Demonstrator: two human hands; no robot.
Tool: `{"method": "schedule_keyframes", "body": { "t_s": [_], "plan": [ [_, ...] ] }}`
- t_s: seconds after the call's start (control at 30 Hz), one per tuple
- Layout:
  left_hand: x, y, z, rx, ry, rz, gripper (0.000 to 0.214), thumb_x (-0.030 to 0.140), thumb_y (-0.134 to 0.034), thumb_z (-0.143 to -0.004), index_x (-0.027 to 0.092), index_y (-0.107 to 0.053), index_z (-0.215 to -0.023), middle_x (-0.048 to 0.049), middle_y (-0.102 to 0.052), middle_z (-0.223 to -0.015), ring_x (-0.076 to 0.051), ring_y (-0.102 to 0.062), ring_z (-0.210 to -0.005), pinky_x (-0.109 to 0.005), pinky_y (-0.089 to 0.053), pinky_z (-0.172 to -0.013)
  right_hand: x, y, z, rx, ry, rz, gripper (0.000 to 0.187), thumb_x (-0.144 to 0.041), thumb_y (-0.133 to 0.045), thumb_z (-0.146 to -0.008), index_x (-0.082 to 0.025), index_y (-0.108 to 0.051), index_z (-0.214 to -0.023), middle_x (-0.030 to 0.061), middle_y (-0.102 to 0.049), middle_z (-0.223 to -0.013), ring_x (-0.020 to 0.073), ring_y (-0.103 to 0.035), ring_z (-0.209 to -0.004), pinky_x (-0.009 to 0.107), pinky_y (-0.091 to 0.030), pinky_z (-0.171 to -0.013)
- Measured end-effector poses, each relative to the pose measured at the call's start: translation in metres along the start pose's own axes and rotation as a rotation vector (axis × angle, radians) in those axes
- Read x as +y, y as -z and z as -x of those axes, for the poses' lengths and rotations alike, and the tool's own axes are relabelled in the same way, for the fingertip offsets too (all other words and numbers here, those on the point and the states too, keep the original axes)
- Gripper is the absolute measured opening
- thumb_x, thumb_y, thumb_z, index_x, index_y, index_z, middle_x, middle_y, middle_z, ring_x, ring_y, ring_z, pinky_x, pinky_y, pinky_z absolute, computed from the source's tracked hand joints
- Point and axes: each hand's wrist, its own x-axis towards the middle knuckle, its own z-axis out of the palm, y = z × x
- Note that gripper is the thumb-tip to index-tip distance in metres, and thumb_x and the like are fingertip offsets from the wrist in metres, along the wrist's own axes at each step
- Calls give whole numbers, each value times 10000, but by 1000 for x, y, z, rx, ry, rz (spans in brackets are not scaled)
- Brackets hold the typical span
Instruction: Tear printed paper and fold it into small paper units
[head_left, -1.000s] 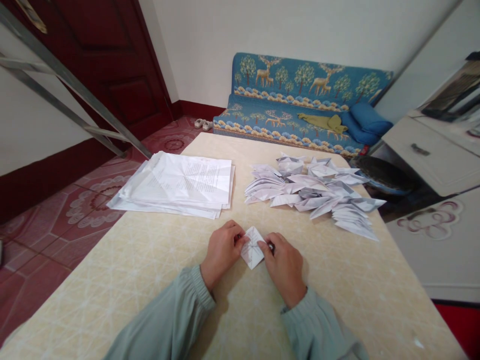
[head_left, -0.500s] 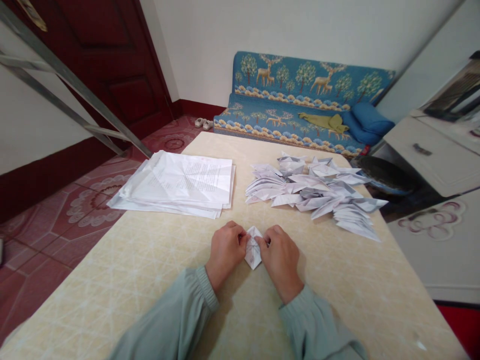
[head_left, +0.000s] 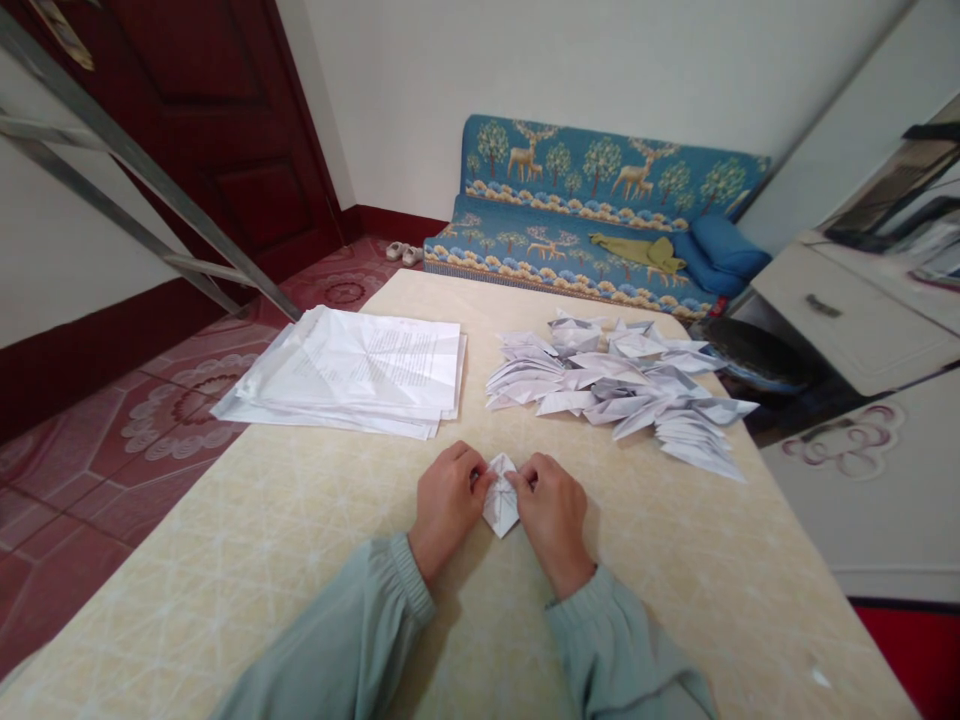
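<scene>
Right hand (head_left: 553, 515) has shifted left; it and left hand (head_left: 450, 502) pinch paper (head_left: 501, 508) from opposite sides, apparently steadying it.

— What's on the deer-patterned blue sofa (head_left: 592, 190)?
— 1 yellow-green cloth (head_left: 637, 252), and a blue cushion (head_left: 727, 245) at the sofa's right end.
— And around it?
— 2 pale shoes (head_left: 412, 256) on the tiled floor (head_left: 341, 292) just left of the sofa, a dark red door (head_left: 247, 210) farther left, and a whitish cabinet (head_left: 885, 340) to its right.
</scene>
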Motion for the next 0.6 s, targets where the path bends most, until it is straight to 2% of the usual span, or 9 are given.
{"method": "schedule_keyframes", "body": {
  "t_s": [0.13,0.3,0.47,0.6],
  "plan": [
    [-7,-2,-2,30,6,238,104,278,-604,-779,184,-618,-736,-21,-644,-810,-163,-573,-801,-261,-411,-720,6,-3,5,23,-10,-362,176,-275,-619,-782,-197,-539,-646,-20,-606,-629,134,-534,-581,242,-354,-568],
    [-17,-9,-3,11,105,637,175,335,-635,-759,162,-636,-733,-20,-675,-751,-133,-576,-641,-226,-419,-587,8,-5,6,90,43,-674,183,-241,-636,-760,-190,-512,-636,-5,-611,-704,131,-544,-620,241,-400,-593],
    [-18,-6,-3,7,124,862,197,312,-698,-702,130,-626,-681,-8,-620,-614,-102,-520,-532,-200,-398,-508,6,-4,6,120,113,-785,214,-231,-641,-765,-188,-498,-613,-4,-584,-716,131,-547,-663,246,-411,-619],
    [-15,0,-2,53,92,884,193,291,-714,-692,120,-629,-662,-21,-629,-623,-108,-538,-559,-204,-419,-531,4,-4,5,88,25,-796,170,-248,-698,-705,-188,-539,-709,-19,-568,-714,119,-516,-615,235,-404,-574]
  ]
}}
